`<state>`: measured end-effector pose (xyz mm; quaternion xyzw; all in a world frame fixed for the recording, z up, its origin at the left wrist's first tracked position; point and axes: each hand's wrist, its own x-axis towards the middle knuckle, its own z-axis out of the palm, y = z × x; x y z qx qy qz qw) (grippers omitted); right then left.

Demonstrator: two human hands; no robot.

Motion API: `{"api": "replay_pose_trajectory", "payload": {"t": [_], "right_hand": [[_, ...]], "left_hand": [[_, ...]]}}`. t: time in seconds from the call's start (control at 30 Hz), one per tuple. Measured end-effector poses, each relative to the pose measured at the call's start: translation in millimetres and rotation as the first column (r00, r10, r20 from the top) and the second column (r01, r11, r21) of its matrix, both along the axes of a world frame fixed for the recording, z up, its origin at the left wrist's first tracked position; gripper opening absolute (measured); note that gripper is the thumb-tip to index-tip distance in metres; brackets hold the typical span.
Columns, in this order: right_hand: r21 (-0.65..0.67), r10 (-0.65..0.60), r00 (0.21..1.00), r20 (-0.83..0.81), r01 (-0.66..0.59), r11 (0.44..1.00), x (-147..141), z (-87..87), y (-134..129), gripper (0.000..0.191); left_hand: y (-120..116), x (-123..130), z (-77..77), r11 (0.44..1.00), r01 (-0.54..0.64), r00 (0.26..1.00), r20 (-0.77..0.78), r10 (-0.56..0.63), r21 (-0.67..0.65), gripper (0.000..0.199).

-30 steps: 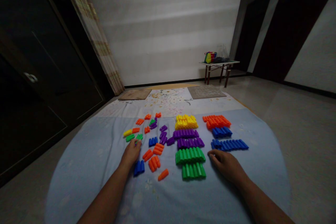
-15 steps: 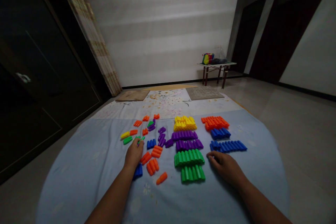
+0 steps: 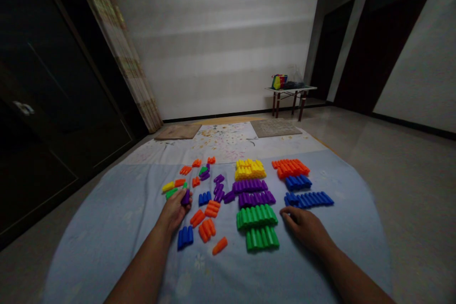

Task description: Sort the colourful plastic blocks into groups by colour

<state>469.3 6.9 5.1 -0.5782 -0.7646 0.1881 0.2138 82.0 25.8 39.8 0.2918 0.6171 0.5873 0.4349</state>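
My left hand (image 3: 175, 209) is closed on a purple plastic piece (image 3: 185, 197) shaped like joined tubes, and a bit of green shows just above it. Around this hand lie a green piece (image 3: 171, 193), a yellow piece (image 3: 168, 186), a blue piece (image 3: 185, 237) and several orange pieces (image 3: 207, 230). My right hand (image 3: 304, 225) rests on the cloth with fingers loosely bent and slightly apart, nothing visible in them. It is beside the green rows (image 3: 257, 216), just below the blue row (image 3: 313, 199).
Yellow rows (image 3: 250, 169), purple rows (image 3: 250, 185) and orange rows (image 3: 291, 167) stand farther back. Loose purple pieces (image 3: 219, 190) lie mid-table. Two flat mats (image 3: 178, 132) lie on the far edge of the cloth-covered table (image 3: 117, 218). A small table (image 3: 292, 89) with bags stands by the wall.
My left hand has drawn back slightly and turned, and a purple piece now shows in its fingers. The blue piece beneath it is uncovered. My right hand stays in place.
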Motion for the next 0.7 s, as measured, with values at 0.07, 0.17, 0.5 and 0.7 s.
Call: {"api": "replay_pose_trajectory", "payload": {"t": [0.07,0.17,0.5,0.7], "right_hand": [[0.0,-0.001,1.0,0.005,0.001,1.0,0,-0.8,0,0.033],[0.004,0.005,1.0,0.009,-0.005,1.0,0,-0.3,0,0.033],[-0.019,-0.003,1.0,0.005,0.003,1.0,-1,1.6,0,0.033],[-0.03,-0.003,1.0,0.008,0.003,1.0,-2,4.2,0,0.032]], "left_hand": [[-3,1,0.4,1.0,0.012,0.999,0.045,-0.011,-0.008,0.014],[-5,5,0.7,1.0,0.012,0.998,0.055,-0.011,-0.02,0.025],[-1,-5,4.1,0.985,0.054,0.976,-0.199,-0.086,-0.161,0.037],[3,-8,-1.3,0.99,0.081,0.941,-0.319,-0.115,-0.118,0.023]]}}
